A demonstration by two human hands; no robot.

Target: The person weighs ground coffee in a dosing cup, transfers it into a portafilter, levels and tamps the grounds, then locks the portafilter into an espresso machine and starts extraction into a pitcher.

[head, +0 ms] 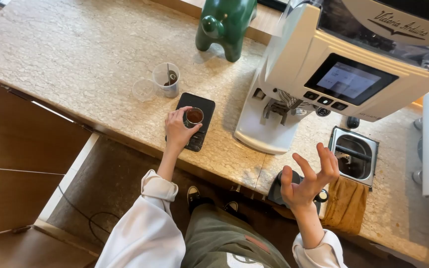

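Observation:
My left hand [177,130] grips a small metal cup [193,116] with brown coffee grounds inside. The cup stands on a flat black scale [200,105] lying on the speckled stone counter [75,59]. My right hand [308,178] hovers in the air with fingers spread, holding nothing, above the counter's front edge. It is just left of a square metal knock box [353,156] and in front of a white coffee grinder [319,74] with a dark screen.
A clear plastic cup [167,79] with a spoon in it and a clear lid [143,90] sit left of the scale. A green animal-shaped figure [224,22] stands at the back. A mustard cloth [344,204] hangs over the counter edge. Brown cabinets are at left.

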